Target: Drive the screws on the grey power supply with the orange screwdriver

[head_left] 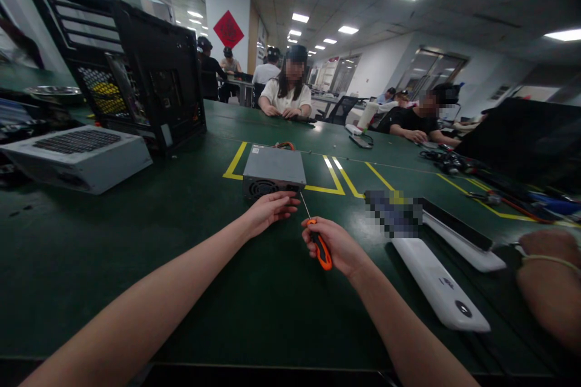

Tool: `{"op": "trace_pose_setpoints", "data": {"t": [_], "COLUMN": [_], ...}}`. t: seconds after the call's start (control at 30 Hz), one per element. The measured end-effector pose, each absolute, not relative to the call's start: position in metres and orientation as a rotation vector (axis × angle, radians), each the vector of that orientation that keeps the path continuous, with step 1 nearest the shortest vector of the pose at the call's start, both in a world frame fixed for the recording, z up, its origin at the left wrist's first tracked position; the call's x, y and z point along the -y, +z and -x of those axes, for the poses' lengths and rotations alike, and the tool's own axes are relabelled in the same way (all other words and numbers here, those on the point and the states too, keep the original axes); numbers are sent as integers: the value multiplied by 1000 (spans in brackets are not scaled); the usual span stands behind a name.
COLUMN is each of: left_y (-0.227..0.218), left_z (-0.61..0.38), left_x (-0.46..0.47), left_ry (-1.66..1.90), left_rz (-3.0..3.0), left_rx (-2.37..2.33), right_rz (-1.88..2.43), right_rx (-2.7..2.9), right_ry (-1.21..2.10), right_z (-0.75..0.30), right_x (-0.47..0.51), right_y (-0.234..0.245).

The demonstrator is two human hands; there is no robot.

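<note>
My right hand [338, 248] is closed round an orange-and-black screwdriver [320, 248], whose thin shaft points up and left toward a grey power supply box [274, 169]. My left hand [272, 208] rests just in front of that box, fingers curled loosely together near its front face with the fan grille. I cannot see anything held in the left fingers. The box lies on the green table [136, 242] inside a yellow taped outline.
A black computer case [136, 66] and a flat grey unit [79, 154] stand at the left. White elongated devices [438, 281] lie at the right. Another person's arm [551, 278] rests at the right edge. Several people sit across the table, with cables [447, 160] nearby.
</note>
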State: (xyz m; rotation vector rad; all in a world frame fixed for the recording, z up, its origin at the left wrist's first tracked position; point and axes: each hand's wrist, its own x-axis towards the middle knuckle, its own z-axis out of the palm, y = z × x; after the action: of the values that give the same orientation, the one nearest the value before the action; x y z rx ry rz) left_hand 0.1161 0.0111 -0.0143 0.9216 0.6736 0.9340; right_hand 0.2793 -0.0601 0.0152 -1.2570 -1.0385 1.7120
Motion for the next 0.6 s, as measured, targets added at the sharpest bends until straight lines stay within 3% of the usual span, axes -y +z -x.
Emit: {"op": "trace_pose_setpoints", "data": {"t": [0.6], "left_y": [-13], "left_z": [-117], "left_x": [-11], "left_ry": [940], "left_rz": [-855], "left_rx": [-672], "right_rz": [1240], "right_rx": [1115], "right_ry": [1776], "right_z": [-276], "right_x": [63], "right_y": [17]}}
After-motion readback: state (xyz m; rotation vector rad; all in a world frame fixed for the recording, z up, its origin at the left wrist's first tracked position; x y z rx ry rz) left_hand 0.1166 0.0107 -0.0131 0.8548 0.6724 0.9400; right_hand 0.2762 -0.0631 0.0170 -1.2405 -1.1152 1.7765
